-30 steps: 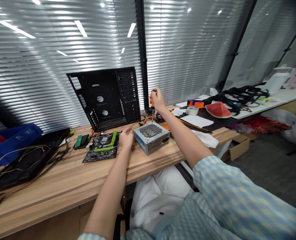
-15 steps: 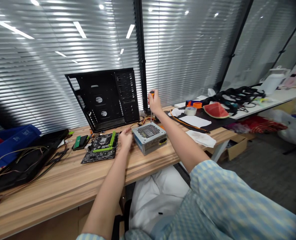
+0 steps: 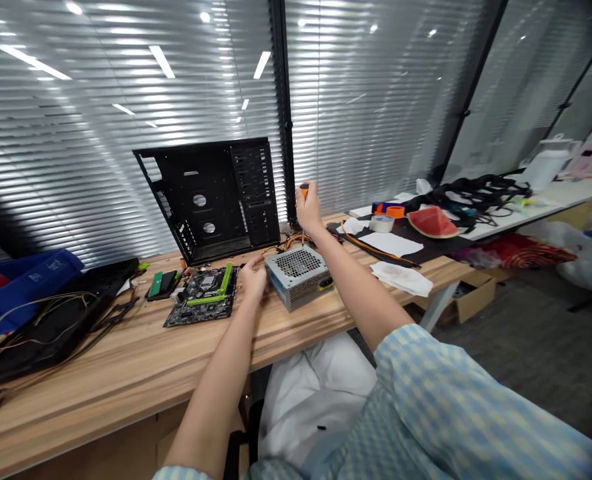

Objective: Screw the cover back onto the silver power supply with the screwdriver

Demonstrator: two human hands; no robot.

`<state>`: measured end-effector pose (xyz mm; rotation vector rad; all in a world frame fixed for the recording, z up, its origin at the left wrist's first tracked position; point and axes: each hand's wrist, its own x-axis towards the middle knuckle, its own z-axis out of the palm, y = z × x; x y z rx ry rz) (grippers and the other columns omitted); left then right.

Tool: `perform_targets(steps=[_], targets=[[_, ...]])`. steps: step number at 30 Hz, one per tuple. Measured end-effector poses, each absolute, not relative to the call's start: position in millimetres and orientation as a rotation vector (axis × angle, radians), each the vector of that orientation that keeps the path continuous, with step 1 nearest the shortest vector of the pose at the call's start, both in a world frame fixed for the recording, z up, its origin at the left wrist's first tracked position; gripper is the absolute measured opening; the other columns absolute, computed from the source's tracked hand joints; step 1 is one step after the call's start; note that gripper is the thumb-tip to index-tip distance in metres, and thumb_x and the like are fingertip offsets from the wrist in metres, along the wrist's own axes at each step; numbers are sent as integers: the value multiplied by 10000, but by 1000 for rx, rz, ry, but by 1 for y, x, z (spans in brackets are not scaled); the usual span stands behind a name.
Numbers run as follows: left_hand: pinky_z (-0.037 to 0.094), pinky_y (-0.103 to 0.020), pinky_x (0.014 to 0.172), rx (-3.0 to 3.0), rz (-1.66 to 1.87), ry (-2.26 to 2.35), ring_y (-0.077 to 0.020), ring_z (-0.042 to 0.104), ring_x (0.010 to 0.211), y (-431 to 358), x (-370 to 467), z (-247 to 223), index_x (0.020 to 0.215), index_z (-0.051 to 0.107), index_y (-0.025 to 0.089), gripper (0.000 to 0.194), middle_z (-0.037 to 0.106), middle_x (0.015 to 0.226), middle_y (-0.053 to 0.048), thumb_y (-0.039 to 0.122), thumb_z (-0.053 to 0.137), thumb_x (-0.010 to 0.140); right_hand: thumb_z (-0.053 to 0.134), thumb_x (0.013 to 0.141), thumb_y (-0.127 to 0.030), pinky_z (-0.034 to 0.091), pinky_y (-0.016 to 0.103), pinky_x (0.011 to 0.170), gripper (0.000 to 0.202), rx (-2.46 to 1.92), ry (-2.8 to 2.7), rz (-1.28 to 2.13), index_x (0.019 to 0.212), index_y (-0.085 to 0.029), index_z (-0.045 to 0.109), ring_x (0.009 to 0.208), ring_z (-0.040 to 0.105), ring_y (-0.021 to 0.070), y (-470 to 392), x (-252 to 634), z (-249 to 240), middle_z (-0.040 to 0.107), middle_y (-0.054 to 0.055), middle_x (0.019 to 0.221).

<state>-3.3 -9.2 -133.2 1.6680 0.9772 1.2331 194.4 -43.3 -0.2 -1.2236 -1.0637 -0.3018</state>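
Desk: power supply beneath right grip

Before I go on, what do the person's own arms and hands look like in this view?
The left hand and right hand are bare: no gloves, watch or bracelet shows. The right sleeve is loose cloth in pale blue and yellow checks, ending near the elbow. Of the left sleeve, only a checked edge shows at the bottom of the picture.

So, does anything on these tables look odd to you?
The watermelon wedge, real or imitation, lies beside tape rolls on the right: odd company for the motherboard and power supply. Nothing looks spilled.
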Motion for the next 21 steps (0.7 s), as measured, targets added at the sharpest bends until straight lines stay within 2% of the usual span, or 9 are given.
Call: perform_targets(steps=[8, 14, 18, 21], targets=[[528, -349, 987, 1684, 1265, 992, -217, 699, 1050, -24, -8, -123, 1103, 715, 149, 325, 735, 1154, -107, 129, 562, 817, 358, 950, -531, 473, 400, 853, 331, -1200, -1039, -368, 1073, -230, 424, 816, 574, 225, -56, 178, 1, 588, 75, 901], [543, -366, 965, 1629, 1314, 988, -228, 705, 1024, -29, -9, -124, 1166, 691, 134, 381, 706, 1223, -114, 106, 557, 811, 575, 817, -479, 461, 357, 824, 305, -1208, -1082, -339, 978, -248, 458, 765, 551, 201, -60, 162, 2, 567, 17, 820], [532, -385, 990, 1545, 1341, 976, -240, 688, 1079, -25, -9, -126, 1185, 682, 138, 407, 702, 1227, -122, 108, 580, 792, 559, 819, -429, 450, 375, 834, 238, -1230, -1100, -338, 927, -241, 460, 776, 555, 207, -55, 163, 11, 567, 28, 832], [508, -374, 1026, 1454, 1360, 925, -219, 670, 1125, -21, -8, -126, 1176, 681, 140, 386, 696, 1239, -126, 106, 577, 806, 549, 829, -446, 458, 388, 845, 258, -1197, -998, -366, 935, -234, 448, 779, 553, 199, -54, 171, 20, 543, 20, 831]])
